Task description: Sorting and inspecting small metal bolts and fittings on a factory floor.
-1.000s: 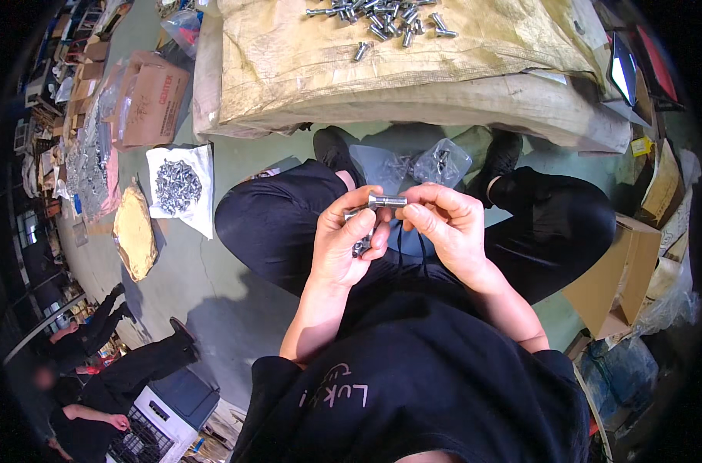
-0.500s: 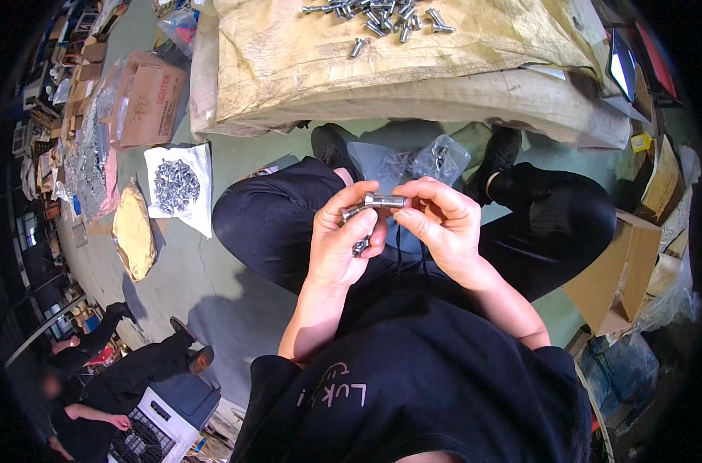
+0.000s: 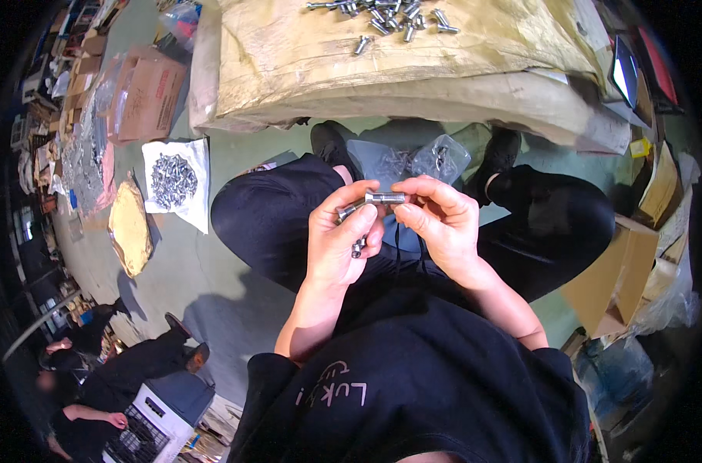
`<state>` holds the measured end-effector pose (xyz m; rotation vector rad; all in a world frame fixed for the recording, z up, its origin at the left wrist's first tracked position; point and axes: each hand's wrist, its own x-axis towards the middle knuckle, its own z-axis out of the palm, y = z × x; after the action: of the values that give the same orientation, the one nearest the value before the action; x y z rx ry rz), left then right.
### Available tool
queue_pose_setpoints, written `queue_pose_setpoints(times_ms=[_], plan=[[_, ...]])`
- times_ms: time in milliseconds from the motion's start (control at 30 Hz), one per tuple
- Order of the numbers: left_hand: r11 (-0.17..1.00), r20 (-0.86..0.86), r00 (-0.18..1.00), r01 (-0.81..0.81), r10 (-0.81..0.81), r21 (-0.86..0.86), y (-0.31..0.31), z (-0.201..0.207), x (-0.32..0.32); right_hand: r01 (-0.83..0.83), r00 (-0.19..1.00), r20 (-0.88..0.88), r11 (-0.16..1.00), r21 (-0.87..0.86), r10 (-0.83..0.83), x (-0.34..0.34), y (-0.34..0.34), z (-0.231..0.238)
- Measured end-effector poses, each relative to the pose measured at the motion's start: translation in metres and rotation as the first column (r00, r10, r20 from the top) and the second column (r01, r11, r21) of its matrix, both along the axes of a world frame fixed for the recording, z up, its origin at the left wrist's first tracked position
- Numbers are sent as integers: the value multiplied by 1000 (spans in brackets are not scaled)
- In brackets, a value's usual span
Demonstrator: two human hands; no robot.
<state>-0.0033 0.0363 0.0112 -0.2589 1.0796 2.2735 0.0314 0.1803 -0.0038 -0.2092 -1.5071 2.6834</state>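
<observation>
A shiny metal bolt [image 3: 386,198] lies sideways between my two hands above my lap. My left hand [image 3: 335,243] is closed on its left end with thumb and fingers. More metal bolts [image 3: 359,247] poke out from the curled fingers of that hand; how many is hidden. With thumb and forefinger my right hand [image 3: 451,224] pinches the bolt's right end. Beyond my feet, a loose pile of similar bolts [image 3: 409,15] rests on the cloth-covered work surface [image 3: 328,69], one lying apart at its near side.
Between my shoes are clear plastic bags [image 3: 441,158] with metal parts. To the left, a white sack [image 3: 197,170] bears many small metal parts, near a yellowish wrapped bundle [image 3: 129,231] and a cardboard box [image 3: 146,96]. An open carton [image 3: 613,270] stands right. Another person [image 3: 135,366] is lower left.
The bolt stays between both hands, with only a slight shift of the fingers. The bolts in my left palm have tilted a little. The whole view has moved slightly.
</observation>
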Motion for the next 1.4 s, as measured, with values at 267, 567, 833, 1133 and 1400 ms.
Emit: queue_pose_setpoints(times_ms=[267, 567, 833, 1133, 1400], plan=[[834, 102, 953, -299, 285, 463, -132, 6, -25, 76, 988, 125, 988, 133, -93, 0, -5, -1], [697, 528, 562, -713, 637, -81, -303, -204, -27, 6, 966, 253, 978, 207, -60, -10, -26, -16], [624, 457, 495, -758, 739, -189, -312, -250, -21, 8, 948, 307, 971, 239, -83, -21, -40, -15], [832, 237, 837, -534, 494, 149, -226, -58, 26, -253, 940, 300, 919, 302, 161, -24, -75, 7], [959, 31, 999, 9, -19, 284, -96, -5, 10, -450, 892, 145, 816, 364, 427, -23, -79, 12]])
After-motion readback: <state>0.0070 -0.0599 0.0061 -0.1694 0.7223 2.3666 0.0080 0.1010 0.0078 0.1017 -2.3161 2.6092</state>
